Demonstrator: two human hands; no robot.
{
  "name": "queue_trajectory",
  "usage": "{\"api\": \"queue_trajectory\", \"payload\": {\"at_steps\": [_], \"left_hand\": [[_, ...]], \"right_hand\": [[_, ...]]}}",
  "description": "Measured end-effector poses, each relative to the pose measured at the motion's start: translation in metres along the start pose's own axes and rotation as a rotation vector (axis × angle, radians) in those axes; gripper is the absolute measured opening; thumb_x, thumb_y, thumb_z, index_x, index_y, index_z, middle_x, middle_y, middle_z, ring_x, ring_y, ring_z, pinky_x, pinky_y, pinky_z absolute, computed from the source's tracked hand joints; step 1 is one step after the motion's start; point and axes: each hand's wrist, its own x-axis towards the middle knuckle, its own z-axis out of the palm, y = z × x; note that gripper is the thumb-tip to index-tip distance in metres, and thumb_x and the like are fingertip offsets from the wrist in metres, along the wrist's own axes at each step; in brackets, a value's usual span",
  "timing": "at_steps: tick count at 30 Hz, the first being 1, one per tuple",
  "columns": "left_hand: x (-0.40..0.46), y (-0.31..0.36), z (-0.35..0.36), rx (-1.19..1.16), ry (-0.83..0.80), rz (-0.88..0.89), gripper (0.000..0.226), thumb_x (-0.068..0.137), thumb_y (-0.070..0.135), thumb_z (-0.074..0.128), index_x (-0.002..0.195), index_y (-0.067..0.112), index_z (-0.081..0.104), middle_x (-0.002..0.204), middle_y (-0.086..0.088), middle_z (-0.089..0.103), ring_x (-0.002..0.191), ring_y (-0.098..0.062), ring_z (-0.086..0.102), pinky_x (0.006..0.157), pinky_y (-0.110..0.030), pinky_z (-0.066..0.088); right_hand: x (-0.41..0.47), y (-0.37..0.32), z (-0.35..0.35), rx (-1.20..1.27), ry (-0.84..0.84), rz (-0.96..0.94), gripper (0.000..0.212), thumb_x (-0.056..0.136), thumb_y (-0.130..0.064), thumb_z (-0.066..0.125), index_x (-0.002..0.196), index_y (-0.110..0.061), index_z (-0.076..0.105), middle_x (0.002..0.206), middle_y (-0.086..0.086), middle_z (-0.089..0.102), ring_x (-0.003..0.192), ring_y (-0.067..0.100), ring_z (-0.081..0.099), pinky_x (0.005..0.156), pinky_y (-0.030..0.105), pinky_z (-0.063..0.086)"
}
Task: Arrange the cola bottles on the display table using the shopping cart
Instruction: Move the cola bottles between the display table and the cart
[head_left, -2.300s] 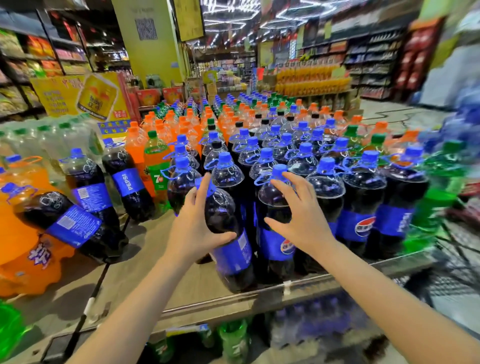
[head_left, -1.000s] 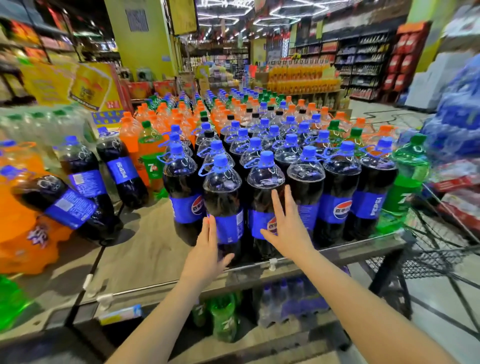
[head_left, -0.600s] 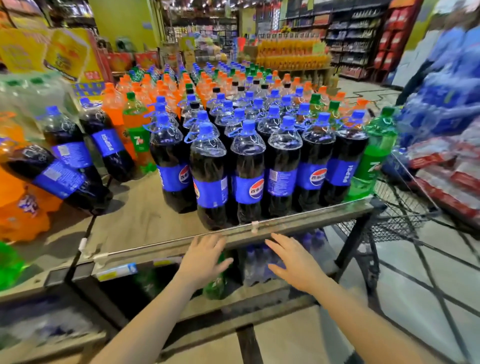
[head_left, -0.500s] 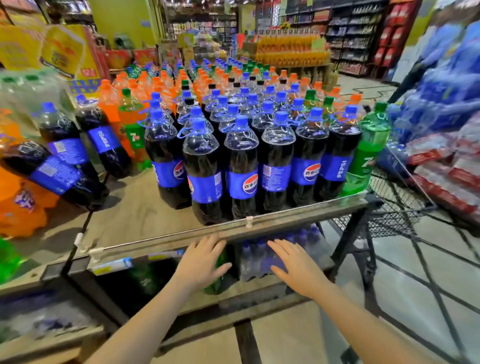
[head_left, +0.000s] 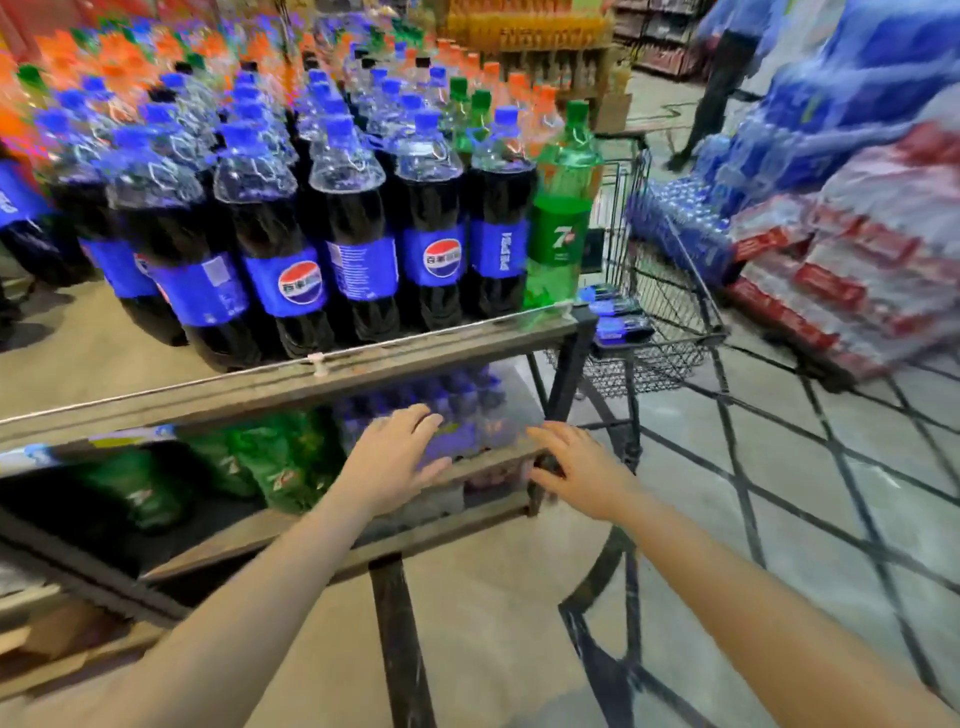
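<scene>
Large cola bottles (head_left: 291, 244) with blue caps and blue labels stand upright in rows on the display table (head_left: 291, 382), the front row close to its metal edge. A wire shopping cart (head_left: 660, 291) stands just right of the table's corner, with cola bottles (head_left: 610, 312) lying in its basket. My left hand (head_left: 397, 457) and my right hand (head_left: 576, 465) hover with fingers spread and empty below the table edge, in front of the lower shelf. Neither hand touches a bottle.
A green 7up bottle (head_left: 561, 218) stands at the table's right corner. Green bottles (head_left: 270, 467) and wrapped blue-capped packs (head_left: 441, 410) fill the lower shelf. Stacked shrink-wrapped packs (head_left: 857, 249) line the right. A person's legs (head_left: 711, 104) stand in the far aisle.
Both hands left the front-row cola bottles and dropped below the table edge. The view swung down and right, bringing the cart and floor into sight.
</scene>
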Motion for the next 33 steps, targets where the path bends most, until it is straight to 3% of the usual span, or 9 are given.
{"api": "queue_trajectory", "payload": {"at_steps": [4,7,11,13,18,25,28,33], "left_hand": [[0.039,0.075,0.004,-0.056,0.0,0.007,0.057,0.093,0.05,0.048,0.136,0.013,0.054,0.138,-0.007,0.053,0.122,-0.028,0.054,0.094,-0.042,0.046],[0.068,0.114,0.009,-0.08,-0.022,0.017,0.06,0.095,0.049,0.048,0.143,0.014,0.046,0.147,-0.005,0.047,0.133,-0.026,0.046,0.102,-0.041,0.04],[0.104,0.152,0.018,-0.118,-0.024,0.064,0.065,0.085,0.051,0.038,0.127,0.008,0.063,0.127,-0.012,0.062,0.115,-0.032,0.06,0.086,-0.043,0.053],[0.125,0.167,0.024,-0.136,-0.035,0.071,0.065,0.085,0.052,0.038,0.126,0.008,0.062,0.126,-0.011,0.062,0.114,-0.032,0.06,0.086,-0.044,0.053],[0.199,0.185,0.036,-0.16,-0.044,0.08,0.065,0.091,0.043,0.061,0.144,0.009,0.044,0.147,-0.012,0.045,0.132,-0.031,0.044,0.104,-0.043,0.042],[0.321,0.195,0.05,-0.201,0.002,0.113,0.064,0.091,0.039,0.066,0.143,0.008,0.045,0.145,-0.014,0.046,0.13,-0.032,0.046,0.1,-0.046,0.046],[0.369,0.201,0.056,-0.203,-0.015,0.144,0.065,0.094,0.043,0.061,0.145,0.009,0.042,0.144,-0.013,0.046,0.129,-0.032,0.048,0.101,-0.044,0.046],[0.434,0.206,0.064,-0.223,-0.047,0.092,0.072,0.098,0.053,0.046,0.156,0.018,0.021,0.159,-0.004,0.027,0.144,-0.022,0.029,0.11,-0.04,0.033]], "right_hand": [[-0.027,0.06,-0.026,0.014,0.02,0.068,0.059,0.091,-0.052,0.046,0.143,-0.025,0.038,0.146,0.001,0.041,0.133,0.023,0.038,0.11,0.041,0.032],[-0.048,0.1,-0.036,-0.015,0.024,0.053,0.056,0.093,-0.044,0.052,0.144,-0.024,0.039,0.145,0.004,0.042,0.133,0.026,0.038,0.109,0.041,0.033],[-0.072,0.143,-0.037,-0.015,0.034,0.048,0.06,0.092,-0.05,0.042,0.143,-0.02,0.04,0.144,0.007,0.043,0.133,0.029,0.038,0.109,0.047,0.033],[-0.075,0.168,-0.036,-0.028,0.013,0.109,0.058,0.093,-0.049,0.043,0.145,-0.024,0.036,0.149,0.003,0.037,0.135,0.025,0.035,0.113,0.042,0.027],[-0.056,0.23,-0.051,-0.054,-0.016,0.183,0.063,0.093,-0.042,0.053,0.148,-0.026,0.028,0.155,0.002,0.028,0.141,0.021,0.027,0.115,0.036,0.022],[0.015,0.317,-0.1,-0.064,0.0,0.185,0.064,0.094,-0.043,0.051,0.15,-0.026,0.026,0.154,-0.001,0.029,0.14,0.019,0.029,0.115,0.037,0.024],[0.039,0.346,-0.12,-0.087,-0.047,0.166,0.065,0.095,-0.044,0.05,0.151,-0.026,0.023,0.155,0.0,0.027,0.14,0.019,0.028,0.115,0.035,0.023],[0.08,0.406,-0.146,-0.081,-0.004,0.195,0.066,0.091,-0.043,0.056,0.148,-0.022,0.03,0.151,0.002,0.035,0.137,0.02,0.033,0.113,0.035,0.028]]}}
